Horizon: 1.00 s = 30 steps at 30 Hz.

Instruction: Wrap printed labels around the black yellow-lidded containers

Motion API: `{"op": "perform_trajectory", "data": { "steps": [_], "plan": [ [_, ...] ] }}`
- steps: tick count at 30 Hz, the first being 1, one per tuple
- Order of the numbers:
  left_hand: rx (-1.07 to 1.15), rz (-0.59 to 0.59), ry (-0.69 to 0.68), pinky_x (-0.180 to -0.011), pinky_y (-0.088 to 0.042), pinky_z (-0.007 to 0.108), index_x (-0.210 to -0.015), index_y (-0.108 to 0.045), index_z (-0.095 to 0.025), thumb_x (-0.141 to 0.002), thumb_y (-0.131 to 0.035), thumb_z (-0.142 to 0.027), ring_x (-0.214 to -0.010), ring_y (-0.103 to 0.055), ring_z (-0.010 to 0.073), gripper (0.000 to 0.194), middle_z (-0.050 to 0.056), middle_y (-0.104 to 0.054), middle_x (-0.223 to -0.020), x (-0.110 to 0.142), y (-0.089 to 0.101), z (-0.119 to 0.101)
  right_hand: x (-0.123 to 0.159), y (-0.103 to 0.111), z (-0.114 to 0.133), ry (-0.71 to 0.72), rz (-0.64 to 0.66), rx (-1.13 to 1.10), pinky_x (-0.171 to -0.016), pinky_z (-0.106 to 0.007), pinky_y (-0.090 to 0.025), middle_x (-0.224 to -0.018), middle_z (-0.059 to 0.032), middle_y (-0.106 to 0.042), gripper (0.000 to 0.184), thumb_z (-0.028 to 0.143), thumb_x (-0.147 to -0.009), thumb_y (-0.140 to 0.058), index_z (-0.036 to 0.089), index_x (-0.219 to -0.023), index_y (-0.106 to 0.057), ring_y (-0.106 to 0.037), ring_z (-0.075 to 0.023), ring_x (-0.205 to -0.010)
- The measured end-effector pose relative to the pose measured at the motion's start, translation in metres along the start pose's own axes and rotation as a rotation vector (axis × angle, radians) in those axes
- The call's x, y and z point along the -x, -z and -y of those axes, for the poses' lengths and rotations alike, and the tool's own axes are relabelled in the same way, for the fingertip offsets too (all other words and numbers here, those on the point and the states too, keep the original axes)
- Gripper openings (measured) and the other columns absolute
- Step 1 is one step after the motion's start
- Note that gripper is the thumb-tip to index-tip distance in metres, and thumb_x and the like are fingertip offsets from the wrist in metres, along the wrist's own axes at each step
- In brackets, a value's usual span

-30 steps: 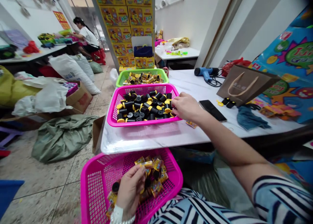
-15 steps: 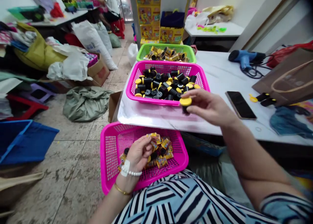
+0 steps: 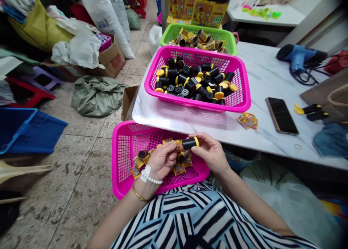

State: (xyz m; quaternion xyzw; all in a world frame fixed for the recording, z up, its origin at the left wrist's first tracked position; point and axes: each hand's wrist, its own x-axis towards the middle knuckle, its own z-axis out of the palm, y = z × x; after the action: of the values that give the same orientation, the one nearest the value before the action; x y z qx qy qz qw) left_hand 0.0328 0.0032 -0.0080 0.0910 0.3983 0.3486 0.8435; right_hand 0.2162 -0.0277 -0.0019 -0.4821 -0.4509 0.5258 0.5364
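Over the lower pink basket (image 3: 116,162), my two hands meet. My right hand (image 3: 214,154) pinches a small black cylinder (image 3: 187,144) by its yellow-capped end, keeping it nearly level. Fingers of my left hand (image 3: 163,157) close on a yellow printed sleeve (image 3: 178,145) at the cylinder's other end; how far the sleeve goes over it cannot be made out. Below them, yellow-wrapped cylinders (image 3: 179,169) lie in the basket. On the table, the upper pink basket (image 3: 195,103) holds many black cylinders with yellow caps (image 3: 199,89).
A small pile of printed sleeves (image 3: 248,121) lies on the white table (image 3: 163,115), near a phone (image 3: 282,115) and a blue heat gun (image 3: 301,58). Behind stands a green basket (image 3: 169,33) of wrapped cylinders. A blue bin (image 3: 29,131) is on the floor at left.
My right hand has come down and left from in front of the upper basket, bringing the black cylinder to the sleeve in my left hand. The view has tilted downward.
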Motion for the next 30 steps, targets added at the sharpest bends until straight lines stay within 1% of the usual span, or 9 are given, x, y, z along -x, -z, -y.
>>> {"op": "perform_trajectory", "data": {
  "steps": [3, 6, 12, 14, 17, 22, 24, 27, 30],
  "plan": [
    [0.072, 0.0, 0.021, -0.033, -0.02, 0.008, -0.082, -0.062, -0.011, -0.07, -0.081, -0.017, -0.041, -0.035, -0.0018, 0.024, -0.002, -0.059, -0.071, 0.0, 0.0, 0.0, 0.0, -0.003, -0.002, 0.002, -0.005, 0.05, -0.089, -0.036, -0.059, -0.108, -0.0073, -0.074, 0.03, 0.036, -0.078, -0.077, 0.022, -0.104, -0.068, -0.071, -0.0205, -0.098],
    [0.107, -0.006, 0.031, -0.032, -0.018, 0.009, -0.083, -0.062, -0.01, -0.073, -0.079, -0.017, -0.04, -0.032, -0.0019, 0.021, -0.002, -0.06, -0.07, -0.002, 0.001, -0.001, 0.001, -0.004, -0.003, 0.002, -0.042, 0.103, -0.09, -0.036, -0.059, -0.111, -0.0082, -0.073, 0.03, 0.033, -0.08, -0.075, 0.021, -0.106, -0.066, -0.072, -0.0204, -0.097],
    [0.063, -0.004, -0.022, -0.034, -0.017, 0.01, -0.08, -0.063, -0.01, -0.067, -0.084, -0.021, -0.04, -0.033, -0.0017, 0.027, -0.001, -0.062, -0.072, -0.003, 0.0, 0.0, 0.001, -0.007, 0.003, 0.106, -0.004, 0.277, -0.099, -0.04, -0.055, -0.119, -0.011, -0.07, 0.023, 0.025, -0.082, -0.072, 0.02, -0.103, -0.064, -0.07, -0.0226, -0.107],
    [-0.008, 0.005, -0.074, -0.034, -0.016, 0.011, -0.078, -0.064, -0.01, -0.066, -0.085, -0.026, -0.04, -0.034, -0.0008, 0.03, -0.002, -0.059, -0.065, -0.002, 0.0, 0.0, 0.0, -0.01, 0.004, 0.083, 0.014, 0.261, -0.097, -0.039, -0.056, -0.121, -0.0113, -0.07, 0.024, 0.026, -0.083, -0.071, 0.021, -0.105, -0.062, -0.071, -0.0217, -0.103],
    [-0.115, -0.018, -0.117, -0.035, -0.014, 0.013, -0.083, -0.066, -0.01, -0.069, -0.084, -0.035, -0.04, -0.032, 0.0009, 0.034, -0.005, -0.05, -0.053, 0.002, 0.001, -0.002, 0.0, -0.014, 0.001, 0.083, 0.008, 0.254, -0.089, -0.035, -0.059, -0.113, -0.0098, -0.072, 0.025, 0.027, -0.084, -0.07, 0.021, -0.106, -0.06, -0.072, -0.0205, -0.096],
    [-0.204, -0.04, -0.126, -0.036, -0.016, 0.014, -0.082, -0.065, -0.011, -0.07, -0.082, -0.037, -0.038, -0.032, 0.0015, 0.033, -0.007, -0.047, -0.049, 0.005, 0.005, -0.003, 0.002, -0.016, -0.011, 0.165, -0.114, 0.352, -0.083, -0.034, -0.059, -0.1, -0.006, -0.072, 0.024, 0.029, -0.083, -0.071, 0.023, -0.103, -0.062, -0.071, -0.0198, -0.087],
    [-0.217, -0.039, -0.11, -0.035, -0.015, 0.014, -0.08, -0.063, -0.012, -0.07, -0.081, -0.038, -0.035, -0.03, 0.0009, 0.033, -0.008, -0.046, -0.046, 0.005, 0.006, -0.003, 0.003, -0.017, -0.014, 0.162, -0.085, 0.323, -0.086, -0.034, -0.058, -0.102, -0.0062, -0.071, 0.024, 0.029, -0.084, -0.071, 0.023, -0.105, -0.061, -0.07, -0.0202, -0.091],
    [-0.222, -0.054, -0.107, -0.033, -0.014, 0.015, -0.077, -0.06, -0.014, -0.069, -0.082, -0.039, -0.032, -0.03, 0.0011, 0.034, -0.007, -0.049, -0.046, 0.004, 0.008, -0.001, 0.004, -0.017, -0.015, 0.113, 0.03, 0.162, -0.086, -0.035, -0.059, -0.11, -0.0074, -0.071, 0.025, 0.029, -0.086, -0.068, 0.023, -0.108, -0.058, -0.071, -0.0201, -0.096],
    [-0.234, -0.056, -0.134, -0.033, -0.015, 0.015, -0.079, -0.063, -0.013, -0.071, -0.081, -0.04, -0.033, -0.03, 0.0016, 0.034, -0.006, -0.049, -0.044, 0.007, 0.009, 0.002, 0.005, -0.015, -0.014, 0.12, 0.01, 0.161, -0.084, -0.034, -0.059, -0.106, -0.0065, -0.072, 0.025, 0.028, -0.085, -0.071, 0.023, -0.107, -0.059, -0.071, -0.0192, -0.093]
  ]
}}
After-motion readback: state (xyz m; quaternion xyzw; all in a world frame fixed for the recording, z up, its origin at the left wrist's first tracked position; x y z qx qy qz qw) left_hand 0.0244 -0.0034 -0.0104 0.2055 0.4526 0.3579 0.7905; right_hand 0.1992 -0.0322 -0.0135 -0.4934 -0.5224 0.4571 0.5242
